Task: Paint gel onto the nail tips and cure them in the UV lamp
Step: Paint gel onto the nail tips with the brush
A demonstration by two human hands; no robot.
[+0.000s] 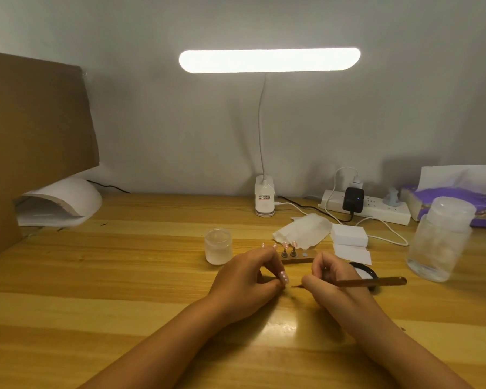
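You are holding one pink nail tip [283,277] in your left hand [244,279], whose grip is pinching narrow on it, low over the near middle of the desk [124,276]. Your right hand [331,280] is gripping the brush [376,282] like a pen, with the fingers curling round the handle. The brush is lying left to right, its handle trailing right and its bristle end pointing left, just beside the nail tip. Contact cannot be told. Both forearms are coming in from the near edge, wrists angling inward. More tips are standing on the rack [295,259] just beyond the hands. The curing lamp [62,200] is sitting far left, well apart. Judgement: painting is in hand, and the left hand is lying nearer the lamp for the carry.
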